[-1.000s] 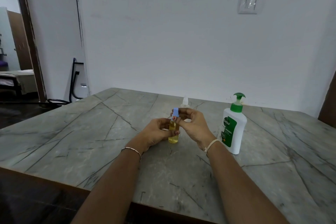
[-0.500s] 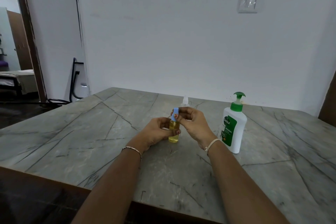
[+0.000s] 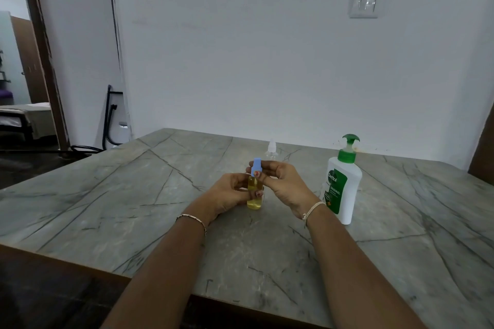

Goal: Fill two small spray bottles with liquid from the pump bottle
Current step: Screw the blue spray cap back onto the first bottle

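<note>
Risk now: your left hand (image 3: pixel 230 192) grips the yellow-filled spray bottle (image 3: pixel 254 195) standing mid-table, your right hand (image 3: pixel 283 184) pinches its blue cap (image 3: pixel 256 165); twist crooked and it cross-threads, tips, leaks. Pump bottle (image 3: pixel 342 184) waits just right.

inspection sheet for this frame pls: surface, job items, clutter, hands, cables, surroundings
Surface: grey veined stone table, dark wooden edge.
Job's things: small bottle of yellow liquid, blue spray top; clear spray bottle behind the hands, level unreadable; white pump bottle, upright, to the right.
Clutter: nothing seen.
Grippers: left hand holds the small bottle's body; right hand pinches its blue spray top.
Cables: black cable on the floor, far left.
Surroundings: white wall, wall switch, doorway left.
</note>
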Demonstrator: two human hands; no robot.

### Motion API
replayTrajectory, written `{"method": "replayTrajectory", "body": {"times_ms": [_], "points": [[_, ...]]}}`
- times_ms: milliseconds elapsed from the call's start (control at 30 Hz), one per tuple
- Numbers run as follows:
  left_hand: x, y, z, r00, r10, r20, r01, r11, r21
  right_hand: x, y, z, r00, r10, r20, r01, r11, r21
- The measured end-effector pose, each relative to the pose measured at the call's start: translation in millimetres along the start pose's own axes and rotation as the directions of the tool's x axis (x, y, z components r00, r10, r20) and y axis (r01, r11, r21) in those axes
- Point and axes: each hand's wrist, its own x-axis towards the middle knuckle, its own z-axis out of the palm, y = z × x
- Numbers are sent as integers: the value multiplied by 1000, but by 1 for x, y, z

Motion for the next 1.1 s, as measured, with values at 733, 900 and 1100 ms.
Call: {"method": "replayTrajectory", "body": {"times_ms": [733, 900, 1100], "points": [[0, 10, 18, 943, 136, -305, -34, 948, 317, 1, -5, 29, 926, -145, -348, -107, 785, -610], [2, 9, 19, 930, 163, -328, -39, 935, 353, 2, -3, 30, 924, -134, -357, -121, 786, -606], [4, 11, 21, 928, 183, -326, -49, 924, 379, 4, 0, 30, 916, -125, -382, -140, 792, -594]]}}
